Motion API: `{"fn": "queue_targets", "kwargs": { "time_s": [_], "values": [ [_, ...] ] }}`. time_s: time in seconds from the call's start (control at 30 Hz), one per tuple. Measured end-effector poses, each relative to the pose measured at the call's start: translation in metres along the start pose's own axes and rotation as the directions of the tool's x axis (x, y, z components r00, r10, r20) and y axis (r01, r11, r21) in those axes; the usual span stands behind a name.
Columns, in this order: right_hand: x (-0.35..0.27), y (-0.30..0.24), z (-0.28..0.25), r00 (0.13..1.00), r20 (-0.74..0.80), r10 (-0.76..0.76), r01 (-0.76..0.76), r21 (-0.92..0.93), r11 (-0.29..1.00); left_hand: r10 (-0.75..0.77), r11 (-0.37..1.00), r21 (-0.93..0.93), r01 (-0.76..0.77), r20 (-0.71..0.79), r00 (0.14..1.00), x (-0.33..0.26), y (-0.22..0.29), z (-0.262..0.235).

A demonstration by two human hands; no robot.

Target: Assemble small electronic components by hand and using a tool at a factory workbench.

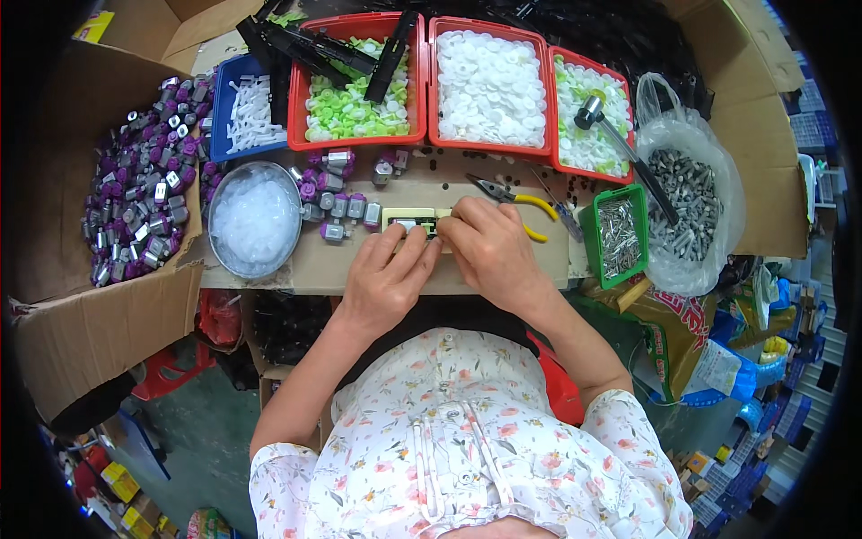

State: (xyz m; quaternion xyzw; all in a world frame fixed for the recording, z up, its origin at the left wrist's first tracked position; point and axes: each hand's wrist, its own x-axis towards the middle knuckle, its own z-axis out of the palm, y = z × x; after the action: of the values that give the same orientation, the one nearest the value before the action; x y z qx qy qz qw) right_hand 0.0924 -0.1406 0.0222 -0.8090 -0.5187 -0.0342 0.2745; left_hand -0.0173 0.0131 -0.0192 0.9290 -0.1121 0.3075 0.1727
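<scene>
Floral blouse (449,431) nearest. Pale-yellow holder (393,214) on tabletop (328,274), fingertips of left hand (382,274) against it, right hand (492,247) bunched at its right end; whether either grasps anything, cannot tell. Likely a fitting step; next move calls for fine alignment.

In front of me I have a pale yellow case (392,214), small and longish, its long side running left to right. It lies on the near part of the brown worktop (314,274), its open face up. In its hollow I see a small silvery piece (406,224) toward the left, with darker and yellowish-green bits to the right of it. I cover its near side and right end, so their shape is hidden.
</scene>
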Motion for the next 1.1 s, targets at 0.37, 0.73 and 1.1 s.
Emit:
{"fn": "queue_targets", "kwargs": {
  "time_s": [0.37,0.73,1.1],
  "values": [
    [0.001,0.006,-0.001,0.991,-0.043,0.127,-0.119,0.159,0.980,-0.016,1.000,-0.014,0.016,0.013,1.000,0.004,0.001,-0.002],
    [0.010,0.016,-0.013,0.986,0.162,-0.049,0.023,0.161,0.987,-0.010,0.999,-0.036,0.010,-0.005,1.000,0.002,-0.002,-0.003],
    [-0.002,0.013,-0.013,0.998,0.067,-0.018,0.009,0.132,0.991,-0.019,0.997,-0.074,0.017,-0.025,1.000,0.004,-0.003,0.000]
  ]
}}
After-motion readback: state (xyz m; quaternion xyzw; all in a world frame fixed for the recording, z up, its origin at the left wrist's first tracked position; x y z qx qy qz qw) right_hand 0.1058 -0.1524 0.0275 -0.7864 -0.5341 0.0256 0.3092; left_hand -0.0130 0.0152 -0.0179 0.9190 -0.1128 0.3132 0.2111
